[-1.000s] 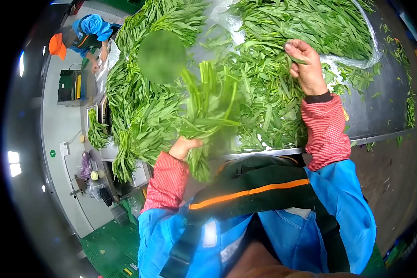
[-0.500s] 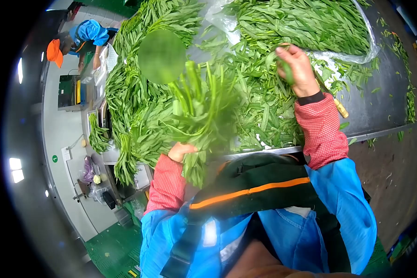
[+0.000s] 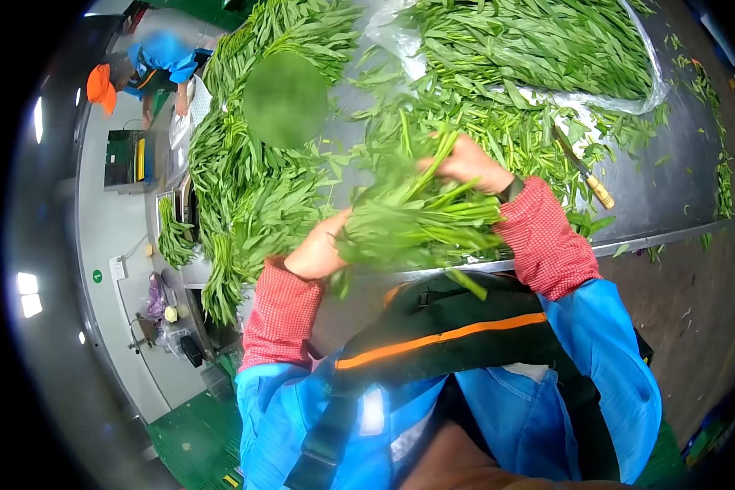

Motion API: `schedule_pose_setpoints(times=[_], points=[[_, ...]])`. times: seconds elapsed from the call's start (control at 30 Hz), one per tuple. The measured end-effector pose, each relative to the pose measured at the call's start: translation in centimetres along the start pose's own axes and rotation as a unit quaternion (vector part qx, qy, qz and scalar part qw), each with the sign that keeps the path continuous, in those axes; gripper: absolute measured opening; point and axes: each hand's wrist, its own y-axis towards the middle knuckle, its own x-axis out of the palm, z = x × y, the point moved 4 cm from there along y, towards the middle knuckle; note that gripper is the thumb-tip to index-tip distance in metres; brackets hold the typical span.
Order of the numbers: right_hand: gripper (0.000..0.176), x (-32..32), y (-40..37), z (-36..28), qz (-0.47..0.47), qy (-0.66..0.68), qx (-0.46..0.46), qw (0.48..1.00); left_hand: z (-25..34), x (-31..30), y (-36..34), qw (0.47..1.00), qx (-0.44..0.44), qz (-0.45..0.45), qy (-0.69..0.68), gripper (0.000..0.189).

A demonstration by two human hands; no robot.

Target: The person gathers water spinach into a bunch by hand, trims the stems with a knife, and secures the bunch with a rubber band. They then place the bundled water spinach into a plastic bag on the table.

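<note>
The left hand is clamped around 1 bunch of greens, gripping it at its left end, so the bunch lies sideways and runs from that hand toward the right hand. The right hand sits at the bunch's upper right, with its fingers curled down into the stalks. Motion blur makes that grip hard to read, but it seems closed on them. Between the 2 hands the bunch hangs just above the near edge of the steel worktop. Loose leaves cover the worktop's middle just beyond the hands. A knife lies right of the right hand, its wooden handle toward the near edge. A plastic sheet under more greens fills the far right corner. A co-worker stands at the far left end.
</note>
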Motion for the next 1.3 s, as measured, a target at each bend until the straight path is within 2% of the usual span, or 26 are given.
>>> schedule_pose_setpoints(times=[0.03,0.1,0.13,0.2,0.23,0.33,0.37,0.43,0.47,0.6,0.63,0.67,0.7,0.73,0.8,0.83,0.87,0.9,1.0,1.07,1.1,1.13,1.17,1.2,1.27,1.3], points=[[0.040,-0.6,-0.3,0.1,0.036,0.077,-0.010,0.996,1.7,-0.5,-0.2,0.979,0.022,0.047,0.195,0.060],[0.036,-1.2,-0.3,1.3,0.082,0.191,-0.065,0.976,3.7,-0.1,-0.4,0.918,0.091,0.113,0.370,0.059],[0.032,-1.3,-0.3,1.3,0.115,0.163,-0.067,0.978,4.3,0.4,-0.5,0.871,0.123,0.144,0.453,0.059],[0.028,-2.6,0.8,2.3,0.173,0.120,-0.111,0.971,4.2,0.8,-0.5,0.850,0.121,0.182,0.480,0.054],[0.022,-3.3,0.4,2.7,0.192,0.078,-0.060,0.977,4.7,1.1,-0.5,0.835,0.128,0.192,0.500,0.052],[0.017,-4.2,0.1,1.5,0.363,0.148,-0.100,0.915,4.9,1.3,-0.9,0.809,0.135,0.220,0.528,0.050],[0.017,-5.1,-1.5,0.1,0.387,0.187,-0.017,0.903,4.5,1.0,-1.3,0.804,0.135,0.231,0.532,0.052],[0.023,-8.7,-1.8,1.0,0.288,0.284,-0.112,0.908,3.7,0.1,-2.1,0.794,0.126,0.255,0.538,0.055],[0.023,-9.0,-3.1,-0.7,0.298,0.279,-0.079,0.909,3.2,-0.5,-2.6,0.791,0.114,0.268,0.538,0.056],[0.032,-10.6,-5.8,-4.2,0.148,0.351,-0.197,0.903,2.2,-1.5,-3.6,0.788,0.107,0.312,0.520,0.063],[0.042,-11.7,-5.6,-2.9,0.157,0.333,-0.177,0.913,2.0,-1.7,-3.5,0.787,0.112,0.321,0.514,0.065],[0.047,-11.6,-4.4,-1.3,0.156,0.073,-0.133,0.976,2.1,-1.7,-3.5,0.791,0.113,0.324,0.507,0.066],[0.053,-10.6,-3.0,-0.6,0.145,-0.191,-0.080,0.967,2.3,-1.7,-3.5,0.794,0.115,0.326,0.501,0.067],[0.060,-9.4,-2.1,-0.6,0.126,-0.441,-0.019,0.888,2.5,-1.7,-3.4,0.797,0.118,0.326,0.495,0.068],[0.077,-6.6,-2.7,-2.7,0.175,-0.533,-0.122,0.819,2.8,-1.5,-3.2,0.826,0.119,0.317,0.450,0.069],[0.086,-5.4,-2.4,-3.6,0.132,-0.365,-0.103,0.916,2.9,-1.3,-3.1,0.840,0.117,0.313,0.427,0.069],[0.082,-3.7,-2.3,-5.0,0.078,-0.248,-0.083,0.962,2.9,-1.0,-2.9,0.853,0.121,0.304,0.407,0.069],[0.076,-1.9,-1.7,-4.5,0.016,-0.162,-0.079,0.984,2.9,-0.7,-2.6,0.865,0.125,0.294,0.387,0.069],[0.044,-2.3,1.2,-0.2,0.065,0.012,-0.188,0.980,2.4,-0.6,-2.3,0.895,0.119,0.277,0.329,0.069],[0.038,-5.9,-0.7,-2.0,0.186,0.158,-0.080,0.967,0.7,-0.9,-2.9,0.903,0.102,0.288,0.303,0.070],[0.022,-7.0,-1.7,-3.7,0.283,0.164,-0.096,0.940,-0.9,-1.3,-3.5,0.902,0.093,0.296,0.299,0.071],[0.019,-8.7,-1.6,-3.4,0.243,0.187,-0.136,0.942,-2.0,-1.7,-3.8,0.901,0.089,0.304,0.297,0.073],[0.021,-9.3,-1.8,-2.4,0.199,0.170,-0.103,0.960,-2.8,-1.9,-4.0,0.898,0.081,0.311,0.300,0.076],[0.024,-8.8,-2.5,-2.3,0.153,0.152,-0.068,0.974,-2.8,-1.9,-4.0,0.900,0.067,0.319,0.289,0.076],[0.038,-4.0,-3.4,-2.9,0.081,0.079,-0.089,0.990,-2.4,-1.7,-3.8,0.903,0.040,0.336,0.265,0.076],[0.052,-1.9,-3.5,-2.6,0.033,-0.052,-0.048,0.997,-1.9,-1.5,-3.5,0.901,0.044,0.342,0.262,0.074]])
